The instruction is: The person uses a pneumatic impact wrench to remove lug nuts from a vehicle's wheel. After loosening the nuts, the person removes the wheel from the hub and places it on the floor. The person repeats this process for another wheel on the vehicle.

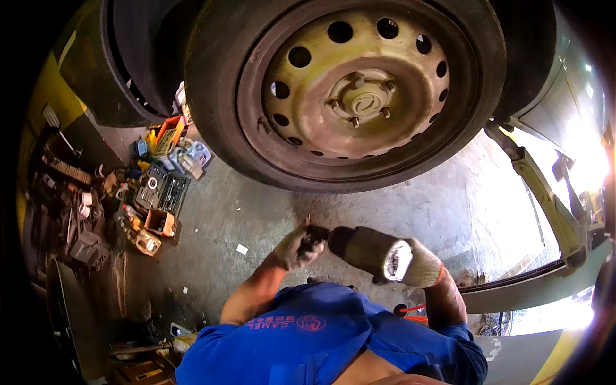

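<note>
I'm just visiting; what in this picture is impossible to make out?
All in the head view:
Tyre: its top is cut off by the upper edge.
Right hand: how it grips is hidden behind the power tool.
Dark piece at the left hand: too small and dark to identify.
Bottles: labels too small to read.

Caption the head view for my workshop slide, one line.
Near a wheel, the gloved right hand holds a power tool while the gloved left hand holds a dark part near its nose.
</note>
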The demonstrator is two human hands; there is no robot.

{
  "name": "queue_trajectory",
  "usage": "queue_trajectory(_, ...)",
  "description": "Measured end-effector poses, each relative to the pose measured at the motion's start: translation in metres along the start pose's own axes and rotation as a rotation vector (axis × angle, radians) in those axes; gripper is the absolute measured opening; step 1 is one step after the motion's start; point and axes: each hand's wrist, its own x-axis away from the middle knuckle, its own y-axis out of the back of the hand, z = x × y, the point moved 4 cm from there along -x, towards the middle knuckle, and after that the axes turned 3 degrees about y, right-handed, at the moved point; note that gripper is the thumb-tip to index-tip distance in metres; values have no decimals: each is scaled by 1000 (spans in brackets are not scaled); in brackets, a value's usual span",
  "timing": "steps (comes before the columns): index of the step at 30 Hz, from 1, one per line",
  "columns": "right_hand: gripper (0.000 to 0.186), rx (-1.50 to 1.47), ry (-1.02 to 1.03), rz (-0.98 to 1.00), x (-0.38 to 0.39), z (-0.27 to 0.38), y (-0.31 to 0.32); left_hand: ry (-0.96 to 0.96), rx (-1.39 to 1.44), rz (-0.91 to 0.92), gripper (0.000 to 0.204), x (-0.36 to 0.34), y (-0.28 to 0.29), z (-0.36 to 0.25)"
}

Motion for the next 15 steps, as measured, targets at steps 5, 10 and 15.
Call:
queue_trajectory(5, 56, -444, 45, -251, 21, 6, 11, -506, -34, 154, 55, 0, -164, -95)
queue_trajectory(10, 79, 555, -30, -627, 9, 8, 14, -585, -7, 372, 37, -7, -257, -144)
queue_trajectory(15, 71, 340, 207, -850, -17, 40, 13, -586, 36, 330, 28, -27, -268, -161)
